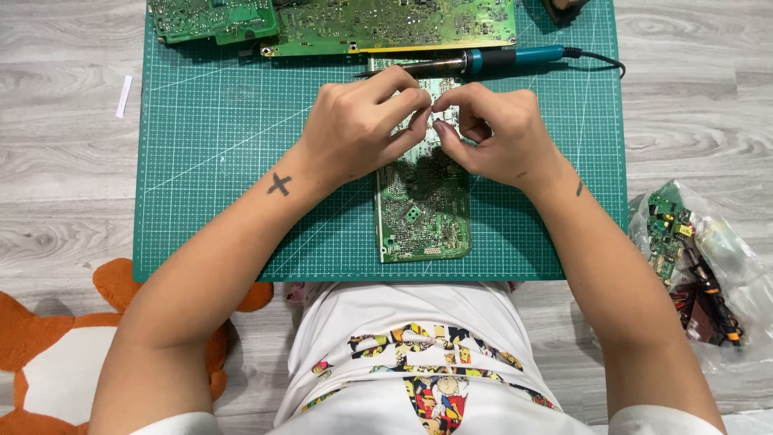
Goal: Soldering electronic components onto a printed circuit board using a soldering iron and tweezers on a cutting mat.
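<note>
A green circuit board [423, 213] lies flat lengthwise on the green cutting mat [217, 161], its far end under both hands.

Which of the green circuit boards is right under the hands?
The upright narrow circuit board mid-mat, beneath both hands; the two others lie along the mat's far edge.

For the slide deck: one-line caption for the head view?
Both hands pinch together over a circuit board on a green mat.

clear plastic bag [729, 266] right, white label strip [123, 96] left
</note>
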